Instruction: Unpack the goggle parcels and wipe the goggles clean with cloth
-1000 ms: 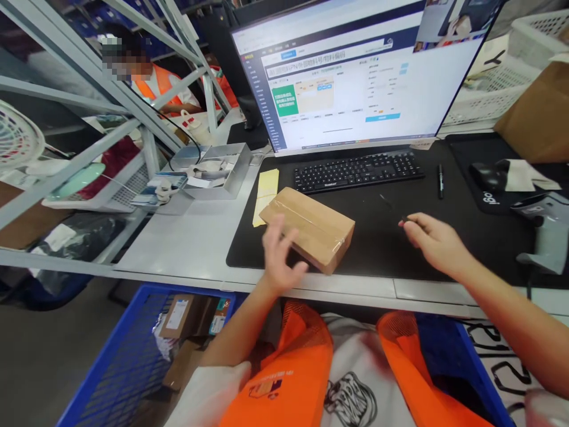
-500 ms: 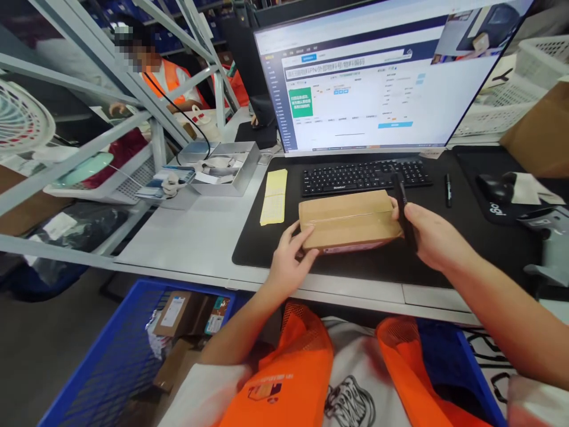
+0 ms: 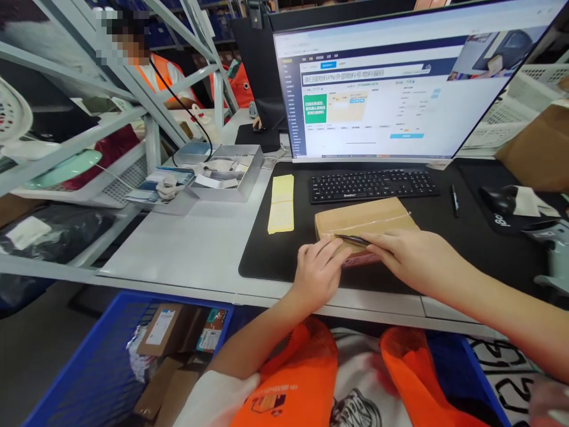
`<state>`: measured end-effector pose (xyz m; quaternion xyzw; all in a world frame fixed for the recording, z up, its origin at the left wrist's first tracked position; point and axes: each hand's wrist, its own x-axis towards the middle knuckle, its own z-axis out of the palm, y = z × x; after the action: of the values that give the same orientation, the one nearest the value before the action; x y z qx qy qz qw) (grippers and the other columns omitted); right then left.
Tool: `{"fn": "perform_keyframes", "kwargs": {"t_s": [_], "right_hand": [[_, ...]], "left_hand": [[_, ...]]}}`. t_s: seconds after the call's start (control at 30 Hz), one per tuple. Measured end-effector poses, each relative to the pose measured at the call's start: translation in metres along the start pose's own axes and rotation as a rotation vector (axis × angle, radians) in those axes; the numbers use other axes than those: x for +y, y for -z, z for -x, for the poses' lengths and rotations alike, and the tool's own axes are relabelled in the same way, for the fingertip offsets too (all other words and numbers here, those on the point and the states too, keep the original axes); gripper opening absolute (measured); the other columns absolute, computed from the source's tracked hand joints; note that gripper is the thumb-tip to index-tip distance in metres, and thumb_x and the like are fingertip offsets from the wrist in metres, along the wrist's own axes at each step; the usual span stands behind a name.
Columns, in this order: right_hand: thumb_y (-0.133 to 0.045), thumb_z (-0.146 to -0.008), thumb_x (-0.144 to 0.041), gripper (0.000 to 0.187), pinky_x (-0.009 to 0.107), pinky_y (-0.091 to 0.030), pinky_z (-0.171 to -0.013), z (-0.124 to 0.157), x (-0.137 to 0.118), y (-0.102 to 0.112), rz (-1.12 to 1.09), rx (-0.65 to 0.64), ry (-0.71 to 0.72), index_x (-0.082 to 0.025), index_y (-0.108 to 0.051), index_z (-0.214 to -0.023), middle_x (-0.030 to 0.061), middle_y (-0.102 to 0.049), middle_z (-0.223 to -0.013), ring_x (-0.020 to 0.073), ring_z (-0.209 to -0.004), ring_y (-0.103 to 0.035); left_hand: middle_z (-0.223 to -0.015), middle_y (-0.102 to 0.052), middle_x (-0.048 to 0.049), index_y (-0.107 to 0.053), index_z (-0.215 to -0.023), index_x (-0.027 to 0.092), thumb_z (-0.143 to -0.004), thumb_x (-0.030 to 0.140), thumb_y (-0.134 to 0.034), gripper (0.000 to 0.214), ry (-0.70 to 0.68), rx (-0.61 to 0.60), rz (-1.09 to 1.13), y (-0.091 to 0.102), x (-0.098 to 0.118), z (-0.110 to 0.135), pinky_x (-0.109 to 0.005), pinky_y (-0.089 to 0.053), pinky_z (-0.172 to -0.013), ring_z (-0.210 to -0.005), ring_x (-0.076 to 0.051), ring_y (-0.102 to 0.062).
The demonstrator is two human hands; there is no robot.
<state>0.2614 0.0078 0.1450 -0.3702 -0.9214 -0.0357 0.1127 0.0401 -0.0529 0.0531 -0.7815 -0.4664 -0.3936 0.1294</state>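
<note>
A: Seeing anything changed from half a second ago?

B: Yes. Saw the black tool (image 3: 353, 239) standing upright in the right hand (image 3: 409, 258) by the carton's right end then; now see it tipped nearly flat, pointing left, along the top of the carton (image 3: 373, 212) near its front edge. Can't tell whether it touches the cardboard.

A: And the carton?

B: Find it at the centre of the frame, lying on the black mat (image 3: 267, 261) spread over the table (image 3: 178, 255), just below the keyboard (image 3: 373, 185).

A: Describe the hands.

B: Look lower centre for the left hand (image 3: 317, 276): raised from the bottom of the frame, back upward, fingers bent and clasped on the carton's front left corner. Look to the right for the other: stretched in from the right edge, forearm slanting up to the left, fingers pinched on the black tool and nearly meeting the left hand's.

A: Read any writing?

B: Made out "PN" within a line of Chinese characters on the monitor (image 3: 382, 136), upper right. Also spotted beside its green panel a beige one, white half a second before. Noticed white letters on the keyboard and on the mouse pad (image 3: 502, 221) at right; couldn't read either with certainty.
</note>
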Motion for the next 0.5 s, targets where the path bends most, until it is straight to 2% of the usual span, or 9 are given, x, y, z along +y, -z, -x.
{"fn": "perform_keyframes", "kwargs": {"t_s": [0.13,0.27,0.4,0.5], "right_hand": [[-0.045,-0.105,-0.035,0.034,0.031,-0.043,-0.059,-0.011,-0.011,0.003,0.045,-0.035,-0.012,-0.027,-0.073,-0.121,0.0062,-0.077,-0.101,0.0216,-0.076,-0.071],[-0.044,-0.102,-0.039,0.037,0.032,-0.036,-0.054,-0.012,-0.017,0.003,0.103,-0.037,-0.047,-0.028,-0.074,-0.121,0.0079,-0.076,-0.088,0.0199,-0.064,-0.065],[-0.045,-0.098,-0.037,0.041,0.033,-0.027,-0.051,0.0,-0.008,0.007,0.157,-0.051,-0.074,-0.03,-0.071,-0.129,0.0088,-0.073,-0.081,0.0189,-0.054,-0.056],[-0.044,-0.098,-0.045,0.044,0.034,-0.026,-0.052,0.017,0.011,0.013,0.14,-0.024,-0.193,-0.031,-0.074,-0.127,0.0103,-0.069,-0.077,0.0195,-0.049,-0.051]], "left_hand": [[-0.129,-0.073,-0.0081,-0.065,-0.129,0.023,-0.095,0.011,-0.058,0.036,-0.005,0.0,0.019,-0.002,-0.004,0.003,-0.04,-0.044,-0.094,-0.126,-0.026,-0.062],[-0.131,-0.072,-0.0078,-0.063,-0.133,0.027,-0.097,0.013,-0.055,0.039,0.011,-0.032,0.021,-0.004,-0.007,0.007,-0.043,-0.045,-0.093,-0.128,-0.026,-0.061],[-0.135,-0.071,-0.0069,-0.062,-0.137,0.031,-0.097,0.015,-0.055,0.043,0.021,-0.061,0.042,-0.004,-0.007,0.009,-0.044,-0.044,-0.094,-0.13,-0.026,-0.06],[-0.138,-0.069,-0.0064,-0.06,-0.14,0.033,-0.097,0.014,-0.055,0.047,0.047,-0.105,0.072,-0.006,-0.009,0.01,-0.045,-0.043,-0.097,-0.131,-0.026,-0.06]]}}
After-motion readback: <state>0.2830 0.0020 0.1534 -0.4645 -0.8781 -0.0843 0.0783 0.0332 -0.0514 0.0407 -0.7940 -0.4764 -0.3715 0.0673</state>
